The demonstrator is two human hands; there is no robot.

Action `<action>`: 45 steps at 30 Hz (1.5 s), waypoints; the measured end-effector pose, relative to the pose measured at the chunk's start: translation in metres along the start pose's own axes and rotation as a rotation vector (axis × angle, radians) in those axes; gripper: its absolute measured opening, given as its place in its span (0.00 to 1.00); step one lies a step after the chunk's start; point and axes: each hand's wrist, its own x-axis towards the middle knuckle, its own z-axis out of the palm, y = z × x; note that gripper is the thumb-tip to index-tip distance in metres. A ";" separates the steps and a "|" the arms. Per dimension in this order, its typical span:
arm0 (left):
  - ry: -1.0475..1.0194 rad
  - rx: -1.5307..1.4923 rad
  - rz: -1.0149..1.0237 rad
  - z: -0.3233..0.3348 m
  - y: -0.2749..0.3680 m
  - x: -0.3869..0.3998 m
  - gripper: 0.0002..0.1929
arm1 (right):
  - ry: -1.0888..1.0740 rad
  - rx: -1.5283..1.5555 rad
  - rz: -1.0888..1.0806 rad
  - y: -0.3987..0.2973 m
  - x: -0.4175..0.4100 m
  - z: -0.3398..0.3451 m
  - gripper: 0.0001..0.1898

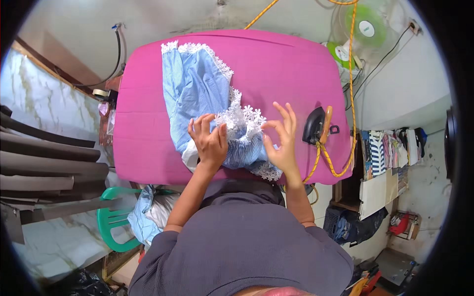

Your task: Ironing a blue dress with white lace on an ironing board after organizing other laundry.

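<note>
A blue-and-white striped garment (200, 85) with white floral lace trim (240, 120) lies spread and partly bunched on a pink cloth-covered ironing table (148, 111). My left hand (211, 142) is over its near part, fingers bent, thumb beside the lace. Whether those fingers pinch the fabric is not clear. My right hand (283, 142) is at the garment's right side, its fingers apart. Its index fingertip and thumb are at the lace edge, with a gap between them. To the right, a black clothes iron (314, 125) with a wooden handle rests on the table.
A yellow cord (351, 92) runs from the iron up past the table's right side. A green fan (366, 27) stands at the back right. At left, a green plastic chair (105, 218) holds light-coloured cloth (142, 218). Folded clothes (392, 151) fill a shelf at right.
</note>
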 end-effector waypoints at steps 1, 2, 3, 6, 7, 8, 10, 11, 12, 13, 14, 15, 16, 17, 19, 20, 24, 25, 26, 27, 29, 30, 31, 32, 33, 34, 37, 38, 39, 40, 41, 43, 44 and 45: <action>0.000 0.001 -0.002 0.000 0.001 0.000 0.19 | -0.030 -0.125 -0.063 -0.007 0.001 -0.003 0.08; 0.019 0.011 0.026 0.000 0.001 0.000 0.18 | -0.065 -0.122 -0.058 -0.013 0.002 -0.004 0.11; 0.037 0.020 0.055 -0.001 0.002 0.001 0.17 | -0.063 -0.123 -0.057 -0.019 0.004 -0.003 0.11; 0.021 0.073 0.103 -0.002 0.007 0.001 0.16 | -0.132 -0.457 -0.134 -0.035 0.008 0.000 0.12; 0.019 0.070 0.105 -0.003 0.009 0.001 0.16 | -0.131 -0.460 -0.131 -0.033 0.008 -0.001 0.12; 0.025 0.073 0.096 -0.004 0.011 0.002 0.16 | -0.277 -0.445 -0.128 -0.029 0.007 -0.002 0.09; 0.038 0.078 0.084 -0.002 0.011 0.002 0.16 | -0.362 -0.250 -0.130 -0.027 0.007 -0.001 0.06; 0.022 0.118 0.052 -0.001 0.010 0.001 0.16 | -0.363 -0.251 -0.134 -0.025 0.006 -0.003 0.06; 0.007 0.160 0.015 -0.001 0.009 -0.001 0.16 | -0.259 -0.113 -0.116 -0.021 0.004 -0.006 0.06; 0.012 0.162 0.008 0.001 0.007 -0.002 0.16 | -0.157 0.026 -0.096 -0.018 0.004 -0.010 0.07; -0.012 0.155 -0.038 0.004 0.004 -0.002 0.16 | -0.068 0.158 -0.056 -0.015 0.006 -0.013 0.07; -0.039 0.149 -0.081 0.004 0.001 -0.002 0.16 | -0.075 0.161 -0.058 -0.016 0.008 -0.018 0.07; -0.060 0.128 -0.119 0.004 0.001 -0.001 0.16 | -0.155 0.117 -0.100 -0.018 0.011 -0.024 0.07; -0.059 0.132 -0.125 0.004 -0.001 -0.002 0.16 | -0.235 0.072 -0.141 -0.019 0.013 -0.028 0.07; -0.022 0.013 -0.185 0.005 -0.002 -0.001 0.17 | -0.305 0.020 -0.168 -0.017 0.011 -0.028 0.08; -0.023 0.014 -0.186 0.004 -0.002 0.000 0.17 | -0.285 -0.044 -0.156 -0.015 0.009 -0.025 0.08; 0.023 0.044 -0.079 -0.004 0.009 0.002 0.17 | -0.098 -0.137 -0.086 -0.020 0.006 -0.007 0.12; 0.032 0.037 -0.054 -0.004 0.011 0.002 0.17 | -0.106 -0.256 -0.081 -0.024 0.006 -0.003 0.14; 0.029 0.035 -0.049 -0.003 0.012 0.000 0.17 | -0.178 -0.364 -0.085 -0.030 0.006 -0.002 0.14; 0.038 0.044 -0.035 -0.002 0.013 -0.002 0.18 | -0.249 -0.473 -0.090 -0.035 0.006 -0.001 0.15; 0.047 0.051 -0.016 -0.002 0.012 -0.001 0.18 | -0.290 -0.475 -0.083 -0.032 0.003 0.004 0.15; 0.024 0.007 -0.019 -0.002 0.012 -0.001 0.19 | -0.251 -0.332 -0.075 -0.030 0.003 0.005 0.15; 0.002 -0.036 -0.024 -0.002 0.010 -0.002 0.19 | -0.213 -0.188 -0.068 -0.030 0.004 0.004 0.14; 0.003 -0.034 -0.026 -0.001 0.006 0.000 0.19 | -0.085 -0.131 -0.044 -0.030 0.008 -0.006 0.10; -0.027 -0.046 -0.052 0.001 0.000 -0.001 0.21 | 0.079 -0.123 -0.033 -0.017 0.011 -0.012 0.07; -0.058 -0.057 -0.076 0.003 -0.010 -0.003 0.23 | 0.245 -0.112 -0.019 0.000 0.014 -0.019 0.06; -0.169 0.073 -0.217 0.013 -0.053 -0.019 0.25 | 0.484 -0.410 0.112 0.040 0.018 -0.053 0.07; -0.235 0.150 -0.322 0.014 -0.066 -0.024 0.26 | 0.555 -0.488 0.138 0.053 0.017 -0.060 0.09; -0.403 0.243 -0.393 0.010 -0.078 -0.032 0.28 | 0.541 -0.650 0.191 0.062 0.014 -0.067 0.16; -0.404 0.244 -0.394 0.011 -0.092 -0.048 0.28 | 0.539 -0.650 0.191 0.065 0.011 -0.066 0.16; -0.527 0.410 -0.356 0.013 -0.108 -0.070 0.29 | 0.492 -0.720 0.153 0.070 0.008 -0.062 0.18; -0.760 0.602 -0.318 0.004 -0.119 -0.096 0.29 | 0.340 -0.784 0.119 0.077 -0.002 -0.045 0.21; -0.761 0.603 -0.320 0.006 -0.124 -0.106 0.29 | 0.210 -0.733 0.113 0.076 -0.008 -0.030 0.25; -0.748 0.588 -0.335 0.010 -0.134 -0.119 0.27 | 0.080 -0.677 0.099 0.071 -0.013 -0.011 0.29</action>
